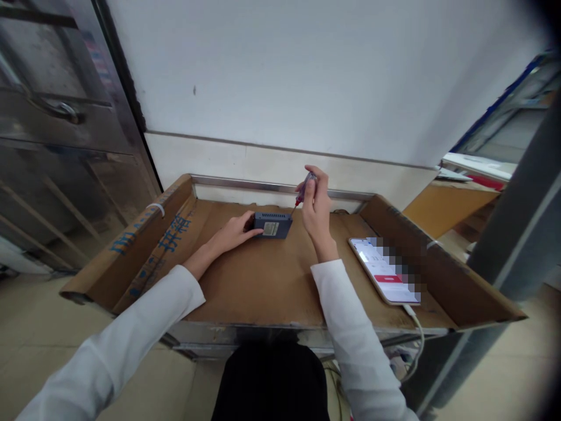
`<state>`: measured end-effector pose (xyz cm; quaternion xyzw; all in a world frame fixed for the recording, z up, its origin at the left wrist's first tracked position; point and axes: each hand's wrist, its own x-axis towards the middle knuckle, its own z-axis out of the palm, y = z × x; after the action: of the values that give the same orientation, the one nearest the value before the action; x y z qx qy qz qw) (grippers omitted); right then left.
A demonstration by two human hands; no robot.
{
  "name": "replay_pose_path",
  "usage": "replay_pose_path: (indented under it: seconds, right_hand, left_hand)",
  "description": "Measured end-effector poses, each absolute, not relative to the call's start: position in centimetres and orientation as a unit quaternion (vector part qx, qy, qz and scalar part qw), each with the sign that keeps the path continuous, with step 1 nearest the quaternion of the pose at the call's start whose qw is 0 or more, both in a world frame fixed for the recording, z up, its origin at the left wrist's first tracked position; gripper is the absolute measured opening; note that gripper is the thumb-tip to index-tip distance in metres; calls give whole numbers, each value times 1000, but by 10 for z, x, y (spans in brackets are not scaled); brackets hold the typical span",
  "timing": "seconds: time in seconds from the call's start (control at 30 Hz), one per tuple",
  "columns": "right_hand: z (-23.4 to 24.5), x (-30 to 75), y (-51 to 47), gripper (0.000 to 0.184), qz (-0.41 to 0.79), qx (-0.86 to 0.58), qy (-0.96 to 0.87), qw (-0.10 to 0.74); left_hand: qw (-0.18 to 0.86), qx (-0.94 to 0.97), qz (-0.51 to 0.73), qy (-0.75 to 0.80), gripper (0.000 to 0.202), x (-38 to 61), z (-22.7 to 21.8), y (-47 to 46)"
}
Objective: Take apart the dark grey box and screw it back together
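A small dark blue box-shaped device (272, 224) with a pale label lies on a cardboard-covered table (263, 280). My left hand (234, 231) rests against the device's left end, fingers curled onto it and holding it down. My right hand (315, 202) is raised just right of the device and is closed round a small screwdriver (304, 190) with a red and clear handle. The screwdriver's tip points down at the device's top right corner.
A smartphone (385, 270) with a lit screen lies on the right of the table, a white cable running off its near end. Raised cardboard flaps (144, 234) border both sides. A metal cabinet (52, 117) stands left, a white wall behind.
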<state>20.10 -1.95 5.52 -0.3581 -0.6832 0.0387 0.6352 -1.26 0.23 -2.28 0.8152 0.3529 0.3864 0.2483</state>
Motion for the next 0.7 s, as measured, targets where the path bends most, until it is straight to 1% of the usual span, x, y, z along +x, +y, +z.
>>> replay_pose_path:
  seconds: [0.23, 0.47, 0.6, 0.7]
  right_hand:
    - [63, 201, -27, 33, 28, -374, -681, 629]
    - [60, 199, -22, 30, -42, -413, -628, 658]
    - [58, 198, -23, 23, -84, -440, -634, 631]
    - [58, 196, -26, 27, -66, -447, -651, 610]
  left_hand:
    - [216, 833, 340, 380, 41, -12, -20, 1]
    - [203, 837, 329, 387, 39, -12, -17, 0]
    - [195, 843, 322, 385, 38, -11, -15, -2]
    - [193, 844, 315, 390, 40, -11, -14, -2]
